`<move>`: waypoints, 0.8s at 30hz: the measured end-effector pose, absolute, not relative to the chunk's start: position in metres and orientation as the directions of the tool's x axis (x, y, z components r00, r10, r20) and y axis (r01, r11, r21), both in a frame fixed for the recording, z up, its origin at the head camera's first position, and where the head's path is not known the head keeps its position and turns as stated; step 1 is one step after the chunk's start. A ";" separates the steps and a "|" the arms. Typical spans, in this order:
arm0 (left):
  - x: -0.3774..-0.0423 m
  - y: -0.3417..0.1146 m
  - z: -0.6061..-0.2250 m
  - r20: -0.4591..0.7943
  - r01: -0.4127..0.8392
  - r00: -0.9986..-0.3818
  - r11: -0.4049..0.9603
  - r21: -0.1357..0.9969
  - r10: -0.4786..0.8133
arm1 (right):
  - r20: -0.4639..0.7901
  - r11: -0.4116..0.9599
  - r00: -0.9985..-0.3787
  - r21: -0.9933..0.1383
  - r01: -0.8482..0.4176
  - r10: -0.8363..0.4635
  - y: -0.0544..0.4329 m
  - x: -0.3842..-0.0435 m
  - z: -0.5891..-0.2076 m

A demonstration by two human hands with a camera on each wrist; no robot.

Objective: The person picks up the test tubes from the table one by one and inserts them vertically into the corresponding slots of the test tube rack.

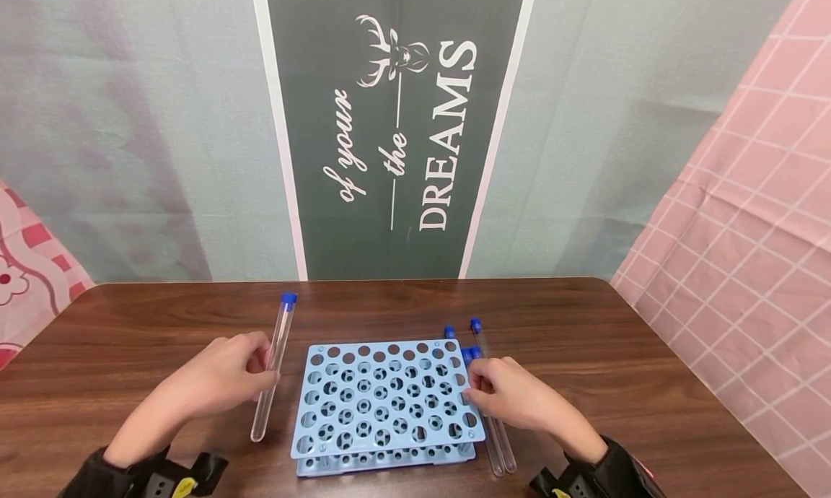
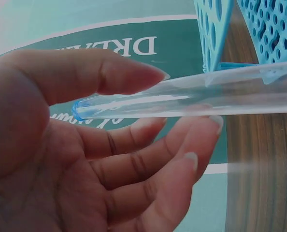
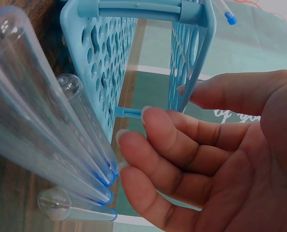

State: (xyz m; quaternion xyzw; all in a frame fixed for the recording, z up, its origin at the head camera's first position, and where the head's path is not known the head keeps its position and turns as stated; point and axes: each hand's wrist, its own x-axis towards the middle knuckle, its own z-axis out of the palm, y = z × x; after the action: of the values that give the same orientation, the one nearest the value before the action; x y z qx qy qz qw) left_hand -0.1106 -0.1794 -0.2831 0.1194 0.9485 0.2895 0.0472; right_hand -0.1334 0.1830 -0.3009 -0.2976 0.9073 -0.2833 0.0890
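Note:
On the left, my left hand [image 1: 223, 375] pinches a clear test tube [image 1: 279, 339] with a blue cap between thumb and fingers. The tube stands nearly upright, cap up, leaning slightly right. In the left wrist view the thumb presses one side of the tube [image 2: 250, 94] and fingertips the other. A light blue test tube rack [image 1: 363, 449], two perforated plates one above the other, stands in the middle. My right hand [image 1: 519, 393] grips the right edge of its top plate; the right wrist view has the thumb on one face of the plate and curled fingers at the other.
Several capped test tubes [image 3: 32, 72] lie on the wooden table [image 1: 584, 339] along the rack's right side, partly under my right hand, caps toward the back. A printed cloth [image 1: 389, 252] hangs behind the table, and a pink checked cloth [image 1: 746, 267] on the right.

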 end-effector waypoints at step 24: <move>-0.114 -0.168 -0.264 0.086 0.254 -0.965 0.789 0.559 0.249 | -0.022 0.657 -0.808 -0.595 -0.462 -0.588 0.184 -0.134 -0.302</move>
State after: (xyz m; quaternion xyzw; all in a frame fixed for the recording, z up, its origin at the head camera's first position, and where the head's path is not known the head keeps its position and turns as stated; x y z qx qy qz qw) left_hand -0.1137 -0.1677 -0.2639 0.1328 0.9458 0.2963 -0.0041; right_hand -0.1342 0.1841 -0.3018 -0.2906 0.9040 -0.2949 0.1069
